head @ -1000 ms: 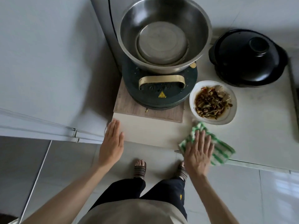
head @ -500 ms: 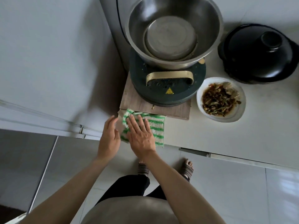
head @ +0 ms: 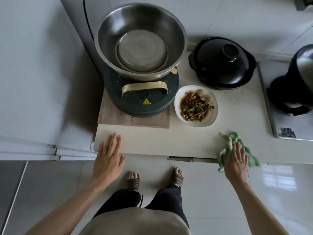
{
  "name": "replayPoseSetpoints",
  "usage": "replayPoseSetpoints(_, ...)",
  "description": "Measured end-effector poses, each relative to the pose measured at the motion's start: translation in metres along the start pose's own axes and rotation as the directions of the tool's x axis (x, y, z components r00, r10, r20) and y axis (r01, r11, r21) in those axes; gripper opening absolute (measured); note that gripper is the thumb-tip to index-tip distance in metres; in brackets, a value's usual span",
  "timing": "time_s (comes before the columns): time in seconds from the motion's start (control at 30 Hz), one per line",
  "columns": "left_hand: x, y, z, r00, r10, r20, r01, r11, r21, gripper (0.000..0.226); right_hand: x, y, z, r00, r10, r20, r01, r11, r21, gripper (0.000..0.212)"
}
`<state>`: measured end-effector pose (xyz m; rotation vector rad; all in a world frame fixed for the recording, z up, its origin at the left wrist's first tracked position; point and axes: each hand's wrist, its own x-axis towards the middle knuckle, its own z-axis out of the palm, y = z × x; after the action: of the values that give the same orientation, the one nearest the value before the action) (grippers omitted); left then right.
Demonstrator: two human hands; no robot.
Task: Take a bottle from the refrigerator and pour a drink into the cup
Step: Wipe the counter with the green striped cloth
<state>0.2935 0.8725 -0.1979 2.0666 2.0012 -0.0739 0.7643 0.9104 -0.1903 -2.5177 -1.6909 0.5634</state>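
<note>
Green-and-white striped cloth (head: 237, 146) lies bunched under the flat, spread right hand (head: 236, 160), pressed for wiping. Left hand (head: 108, 158), open and empty, braces the pale countertop (head: 152, 141). No bottle or cup visible.

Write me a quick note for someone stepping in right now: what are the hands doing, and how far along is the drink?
Left hand: open, flat, at the counter's front edge, holding nothing.
Right hand: flat, pressing a green-striped cloth on the counter edge, wiping.
Refrigerator: on the left, shut.
No bottle or cup in view.
Done: nothing of the drink yet.
Left: open the refrigerator, take a bottle, find the cup, pour.
</note>
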Motion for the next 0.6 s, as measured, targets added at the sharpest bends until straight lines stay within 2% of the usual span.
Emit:
replayPoseSetpoints(0.07,-0.004,-0.001,-0.003,1.000,-0.031,-0.002,0.031,0.999,-0.014,0.074,0.006,-0.013,0.006,0.993,0.111,-0.040,-0.109,0.993,0.045,0.081)
replayPoseSetpoints(0.13,-0.009,-0.003,-0.006,0.997,-0.082,-0.007,0.082,0.996,-0.034,0.075,-0.002,-0.041,0.023,0.987,0.147,-0.062,-0.143,0.988,0.057,0.070)
replayPoseSetpoints(0.23,-0.013,-0.008,-0.014,0.986,-0.161,-0.036,0.158,0.984,-0.084,0.077,-0.039,-0.098,0.062,0.997,-0.055,-0.049,0.056,0.998,0.025,0.063)
replayPoseSetpoints(0.3,-0.014,-0.012,-0.019,0.981,-0.186,-0.053,0.180,0.978,-0.105,0.077,-0.065,-0.143,0.087,0.976,-0.219,-0.016,0.219,0.976,-0.003,0.061)
replayPoseSetpoints(0.43,-0.022,-0.017,-0.024,0.975,-0.204,-0.086,0.189,0.971,-0.148,0.077,-0.091,-0.215,0.116,0.890,-0.451,0.063,0.454,0.889,-0.054,0.061)
replayPoseSetpoints(0.6,-0.028,-0.013,-0.029,0.965,-0.238,-0.109,0.208,0.950,-0.232,0.077,-0.103,-0.288,0.127,0.767,-0.615,0.183,0.631,0.775,-0.040,0.059)
